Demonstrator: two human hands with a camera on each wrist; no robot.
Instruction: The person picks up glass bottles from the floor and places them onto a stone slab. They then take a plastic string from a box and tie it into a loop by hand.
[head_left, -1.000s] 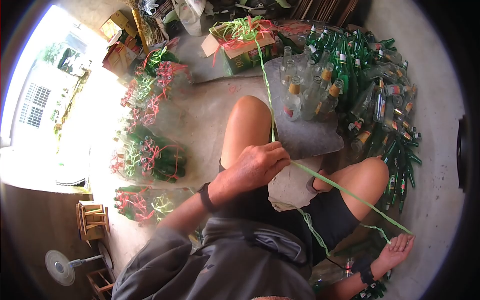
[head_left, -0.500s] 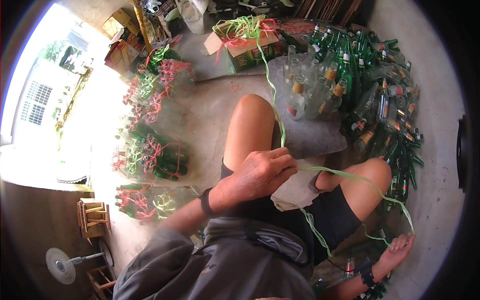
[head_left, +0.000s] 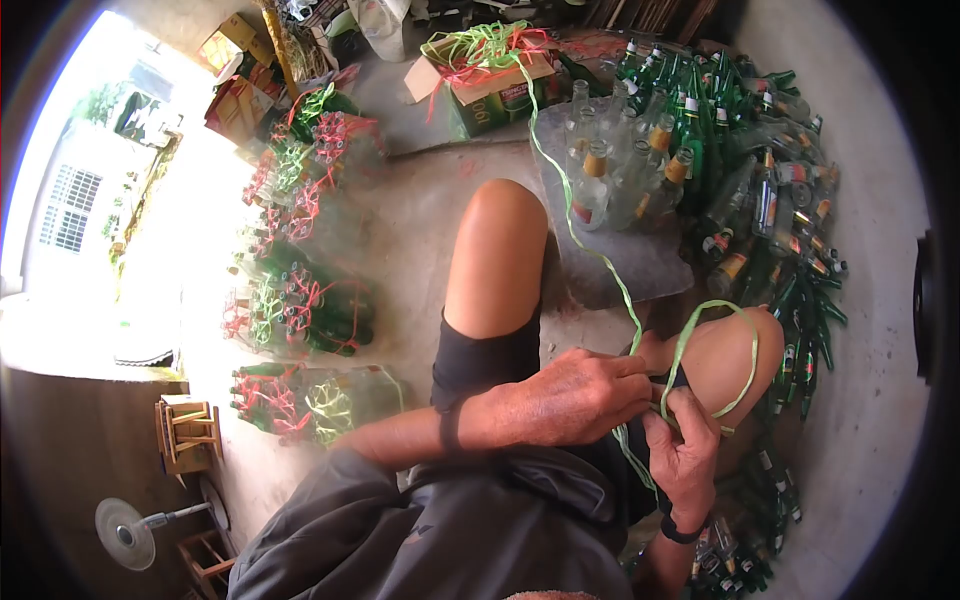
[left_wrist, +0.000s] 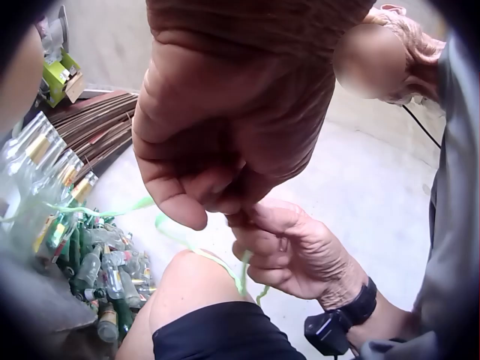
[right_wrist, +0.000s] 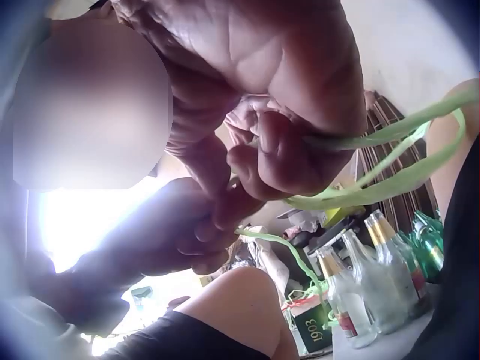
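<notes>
Over the lap, my left hand [head_left: 575, 398] and my right hand [head_left: 688, 455] meet, fingertips close together, both pinching a light green plastic twine [head_left: 598, 250]. The twine runs from the left hand up to an open cardboard box [head_left: 482, 112] heaped with green and red twine. A loop of the twine stands out beyond the right hand, over the knee. In the right wrist view, the green strands [right_wrist: 390, 184] pass between the curled fingers of the right hand [right_wrist: 292, 90]. The left wrist view shows the fingers of the left hand [left_wrist: 232, 127] curled, partly hiding the pinch.
Clear glass bottles [head_left: 592, 190] stand on a grey slab [head_left: 640, 275] ahead. Many green bottles [head_left: 690, 130] are piled along the right wall. Bundles of bottles tied with twine [head_left: 325, 305] stand on the left. A fan [head_left: 125, 533] and wooden stools [head_left: 187, 437] are at lower left.
My hands, earlier wide apart with the twine stretched then slack between them, have come together. The left moved right and down, the right moved left and up; the twine now forms a loop.
</notes>
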